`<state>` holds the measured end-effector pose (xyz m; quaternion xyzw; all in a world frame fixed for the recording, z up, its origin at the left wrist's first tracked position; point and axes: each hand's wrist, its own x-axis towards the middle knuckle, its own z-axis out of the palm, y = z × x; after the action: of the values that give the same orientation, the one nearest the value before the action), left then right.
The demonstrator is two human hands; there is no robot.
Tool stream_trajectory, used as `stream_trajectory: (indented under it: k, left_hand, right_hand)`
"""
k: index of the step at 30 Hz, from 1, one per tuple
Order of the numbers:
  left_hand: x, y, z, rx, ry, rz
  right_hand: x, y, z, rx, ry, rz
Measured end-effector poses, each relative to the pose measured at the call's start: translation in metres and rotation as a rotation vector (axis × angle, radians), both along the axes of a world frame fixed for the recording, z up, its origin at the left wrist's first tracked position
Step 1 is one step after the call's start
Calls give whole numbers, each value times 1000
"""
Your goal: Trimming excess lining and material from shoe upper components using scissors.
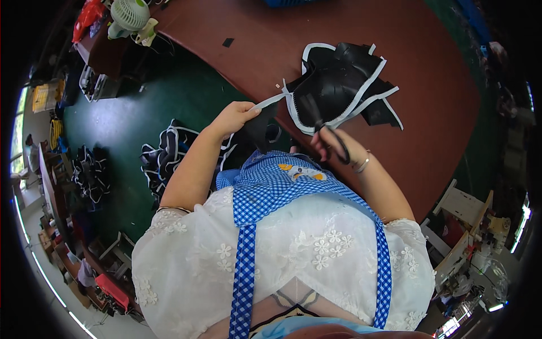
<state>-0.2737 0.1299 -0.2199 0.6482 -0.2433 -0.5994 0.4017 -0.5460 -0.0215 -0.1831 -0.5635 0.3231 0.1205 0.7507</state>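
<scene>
A black sheet-like piece edged with white binding (336, 79) lies on the table, glossy and partly folded. My left hand (236, 117) is closed on a white-edged black strip (265, 104) that runs toward the left corner of that piece. In my right hand (337, 142) are black-handled scissors (320, 125), their blades over the lower left part of the black piece. The blades look dark and blurred against it, so whether they are apart cannot be made out. More dark material hangs below my left hand at the table edge.
The red-brown table (429, 113) has a slanting left edge. A small dark scrap (228, 42) lies near it. Heaps of white-edged black pieces (169, 152) sit on the green floor to the left. A fan (129, 14) stands at the far left, and a wooden stool (460, 206) at right.
</scene>
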Motion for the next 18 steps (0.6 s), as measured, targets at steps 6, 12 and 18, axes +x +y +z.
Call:
stream_trajectory:
  k: [6,12,18]
  left_hand:
    - [-2,5,1,6,-91,-75]
    - [-4,15,11,-71,93,153]
    - [-5,-6,112,-390,540,877]
  right_hand:
    - [39,20,-38,45,106,-11]
    - [61,34,-11,-187,130,-177]
    - [88,67,23,-342,-582,-431]
